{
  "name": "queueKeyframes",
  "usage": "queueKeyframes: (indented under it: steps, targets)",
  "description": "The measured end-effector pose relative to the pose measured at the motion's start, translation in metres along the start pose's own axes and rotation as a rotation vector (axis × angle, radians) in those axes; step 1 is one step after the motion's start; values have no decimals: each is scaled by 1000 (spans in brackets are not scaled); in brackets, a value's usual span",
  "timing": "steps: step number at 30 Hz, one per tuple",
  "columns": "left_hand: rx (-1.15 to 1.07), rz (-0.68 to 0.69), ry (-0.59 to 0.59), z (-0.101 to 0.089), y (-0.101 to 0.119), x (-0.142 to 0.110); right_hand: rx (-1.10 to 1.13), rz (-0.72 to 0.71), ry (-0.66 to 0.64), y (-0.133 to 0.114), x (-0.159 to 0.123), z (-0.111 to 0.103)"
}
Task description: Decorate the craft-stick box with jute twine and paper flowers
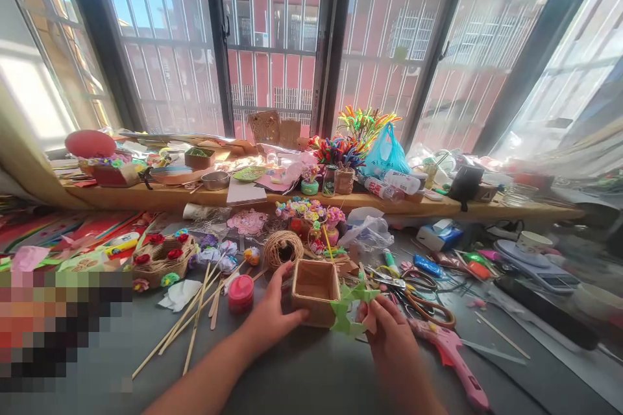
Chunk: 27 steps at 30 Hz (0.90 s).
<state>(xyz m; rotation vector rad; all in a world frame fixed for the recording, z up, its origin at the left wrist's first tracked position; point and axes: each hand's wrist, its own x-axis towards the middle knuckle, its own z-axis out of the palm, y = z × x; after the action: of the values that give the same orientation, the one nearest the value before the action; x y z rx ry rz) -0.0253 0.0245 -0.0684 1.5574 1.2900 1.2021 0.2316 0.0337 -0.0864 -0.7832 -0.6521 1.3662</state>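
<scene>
A small square, open-topped brown box (318,316) with cord along its rim stands on the dark table in front of me. My left hand (270,314) grips its left side, thumb at the front and index finger towards the back. Between the thumb and fingers of my right hand (389,327) is a green cut-paper piece with pointed, leaf-like edges (346,319). It overlaps the right side of the box; whether it touches the wall I cannot tell. A ball of twine (275,248) lies just behind the box.
Left of my hand are a red-lidded tub (241,293) and several wooden sticks (195,318). To the right lie scissors (433,308) and a pink glue gun (452,353). Paper flowers (311,211) stand behind; a cluttered ledge (204,198) runs under the windows.
</scene>
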Motion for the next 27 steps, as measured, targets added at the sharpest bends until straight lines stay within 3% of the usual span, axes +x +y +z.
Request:
queueKeyframes:
  steps: [3, 7, 12, 20, 27]
  targets:
    - [-4, -12, -67, 5, -4, 9, -92, 39, -25, 5, 1, 0]
    - [-16, -16, -25, 10, 0, 11, -229, 63, -151, 9, -4, 5]
    - [-88, -18, 20, 16, -1, 9, -338, 19, -168, 2, -5, 17]
    - [-153, -52, -4, 14, -6, 9, -516, -76, -198, -3, 3, 39]
    - [-205, -26, -105, 12, -15, 11, -582, -187, -166, -5, 4, 53]
